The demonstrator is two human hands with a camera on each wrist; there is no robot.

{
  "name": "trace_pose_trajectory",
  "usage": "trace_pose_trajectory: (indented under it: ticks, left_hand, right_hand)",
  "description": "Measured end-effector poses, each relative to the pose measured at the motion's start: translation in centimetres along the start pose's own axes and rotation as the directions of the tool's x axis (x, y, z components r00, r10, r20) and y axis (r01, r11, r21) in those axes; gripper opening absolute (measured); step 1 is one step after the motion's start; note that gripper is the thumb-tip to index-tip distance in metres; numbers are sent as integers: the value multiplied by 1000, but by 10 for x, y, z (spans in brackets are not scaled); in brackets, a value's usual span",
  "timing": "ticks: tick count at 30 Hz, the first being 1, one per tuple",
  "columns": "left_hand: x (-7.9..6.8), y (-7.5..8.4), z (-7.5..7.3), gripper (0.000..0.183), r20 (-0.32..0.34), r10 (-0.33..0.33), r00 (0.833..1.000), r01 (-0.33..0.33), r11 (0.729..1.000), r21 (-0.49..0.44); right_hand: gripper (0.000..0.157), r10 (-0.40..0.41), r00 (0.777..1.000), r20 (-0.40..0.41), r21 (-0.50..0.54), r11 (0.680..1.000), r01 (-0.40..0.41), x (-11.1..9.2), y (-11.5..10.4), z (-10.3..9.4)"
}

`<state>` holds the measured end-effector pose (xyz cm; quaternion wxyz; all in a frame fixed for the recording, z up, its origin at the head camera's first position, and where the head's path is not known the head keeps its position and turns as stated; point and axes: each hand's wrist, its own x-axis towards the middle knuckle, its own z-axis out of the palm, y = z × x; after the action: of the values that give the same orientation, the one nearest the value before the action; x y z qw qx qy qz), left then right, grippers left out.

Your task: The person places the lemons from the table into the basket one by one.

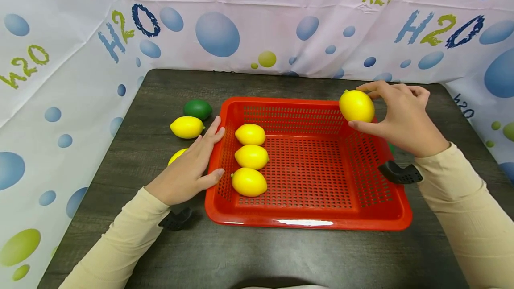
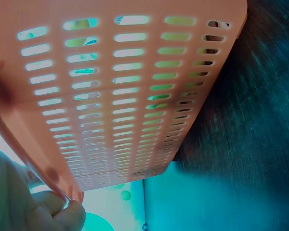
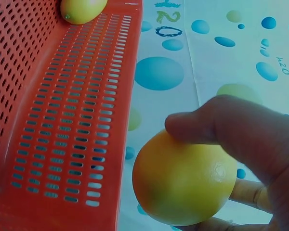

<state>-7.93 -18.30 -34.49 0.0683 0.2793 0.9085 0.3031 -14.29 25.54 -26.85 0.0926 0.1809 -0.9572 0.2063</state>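
Observation:
In the head view, my right hand (image 1: 401,115) pinches a yellow lemon (image 1: 356,106) between thumb and fingers, above the far right corner of a red plastic basket (image 1: 309,223). The right wrist view shows this lemon (image 3: 183,180) close up, with the thumb across its top, beside the basket wall. Three lemons stand in a row along the basket's left inside: a far one (image 1: 250,134), a middle one (image 1: 251,157) and a near one (image 1: 249,182). With fingers extended, my left hand (image 1: 190,168) rests on the basket's left rim. The left wrist view shows the slotted outer wall (image 2: 101,110).
Left of the basket, on the dark wooden table (image 1: 281,258), lie a dark green fruit (image 1: 197,109), a lemon (image 1: 187,127) and another lemon (image 1: 175,156) partly hidden by my left hand. Something green (image 1: 391,148) shows beyond the right rim. A printed curtain (image 1: 273,26) hangs behind.

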Motion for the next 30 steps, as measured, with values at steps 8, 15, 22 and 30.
trace_pose_trajectory:
  ticks: [8,15,22,30]
  left_hand:
    - [-1,0,0,84,-3,7,1000,-7,1000,-4]
    - [-1,1,0,83,-5,5,1000,-5,1000,1]
    - [-1,1,0,82,-5,7,1000,-7,1000,3]
    - [-1,2,0,83,-5,9,1000,-9,1000,-5]
  right_hand:
    - [72,-38,999,31,2,999,38,10,-13,5]
    - [70,-96,995,32,13,995,96,21,-26,11]
    - [70,-119,992,33,34,992,118,26,-33,15]
    - [69,-130,991,36,43,991,128,28,-36,21]
